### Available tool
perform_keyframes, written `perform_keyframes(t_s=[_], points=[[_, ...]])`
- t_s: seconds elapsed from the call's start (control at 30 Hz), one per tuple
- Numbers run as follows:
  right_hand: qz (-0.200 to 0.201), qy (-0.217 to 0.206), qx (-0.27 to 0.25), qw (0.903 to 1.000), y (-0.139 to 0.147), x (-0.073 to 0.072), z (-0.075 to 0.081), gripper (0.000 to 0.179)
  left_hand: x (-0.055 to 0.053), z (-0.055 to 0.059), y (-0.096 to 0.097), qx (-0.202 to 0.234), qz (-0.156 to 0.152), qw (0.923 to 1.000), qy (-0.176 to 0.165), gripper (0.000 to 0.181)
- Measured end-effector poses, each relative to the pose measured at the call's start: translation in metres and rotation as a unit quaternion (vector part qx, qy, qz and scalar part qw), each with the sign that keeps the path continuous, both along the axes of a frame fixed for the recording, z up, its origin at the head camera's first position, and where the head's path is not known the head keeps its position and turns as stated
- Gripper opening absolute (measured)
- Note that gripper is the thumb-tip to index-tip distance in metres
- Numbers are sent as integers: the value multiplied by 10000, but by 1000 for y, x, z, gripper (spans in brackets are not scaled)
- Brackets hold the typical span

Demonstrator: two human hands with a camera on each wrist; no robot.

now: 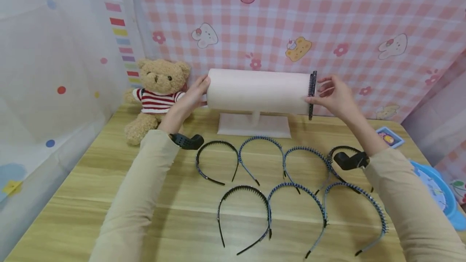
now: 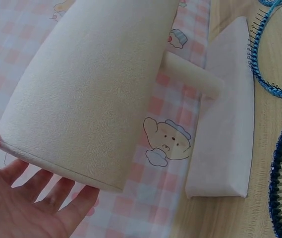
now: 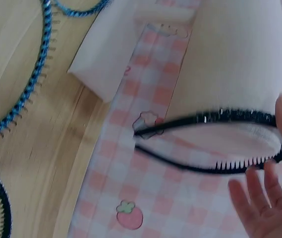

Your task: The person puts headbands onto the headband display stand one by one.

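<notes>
A pale padded cylinder (image 1: 258, 90) lies level on a post above a flat base (image 1: 251, 125). My left hand (image 1: 191, 96) touches its left end; in the left wrist view, extended fingers (image 2: 84, 201) lie along the end rim, the thumb at the side. At the right end, my right hand (image 1: 335, 94) holds a black toothed headband (image 1: 312, 96) between thumb and fingers. Seen in the right wrist view, one leg of that headband (image 3: 215, 118) crosses the cylinder and the other hangs past its end face. Whether it encircles the cylinder, I cannot tell.
Several toothed headbands, among them a blue one (image 1: 296, 184) and a black one (image 1: 243, 188), lie in two rows on the wooden table (image 1: 174, 221). A teddy bear (image 1: 160, 88) sits at back left. A small framed card (image 1: 389, 136) and blue round object (image 1: 451, 209) are at right.
</notes>
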State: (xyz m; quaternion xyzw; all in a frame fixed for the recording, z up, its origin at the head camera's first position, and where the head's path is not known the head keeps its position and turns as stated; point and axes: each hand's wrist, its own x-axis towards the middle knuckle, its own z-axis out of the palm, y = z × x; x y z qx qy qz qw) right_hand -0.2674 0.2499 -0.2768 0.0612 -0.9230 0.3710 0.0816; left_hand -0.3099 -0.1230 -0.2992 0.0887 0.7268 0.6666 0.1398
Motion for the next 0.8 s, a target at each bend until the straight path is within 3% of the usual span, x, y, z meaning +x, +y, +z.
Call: perform_keyframes(t_s=[0.17,0.33,0.5,0.63,0.8], points=[[552,-301,340,9974,12,-9,2,100,2,1,-1,-102,11,9999,64,59],[1038,-704,543,9906,20,-17,4,98,0,-2,-2,-165,-25,9998,143,58],[1190,-847,231,9890,22,-19,6,100,-1,-3,0,-245,-38,9996,158,58],[1259,-614,287,9897,21,-18,5,101,-1,-4,-1,-260,-110,9994,221,59],[1476,81,811,9857,13,-19,2,97,0,-5,-2,-330,-91,9990,295,60]])
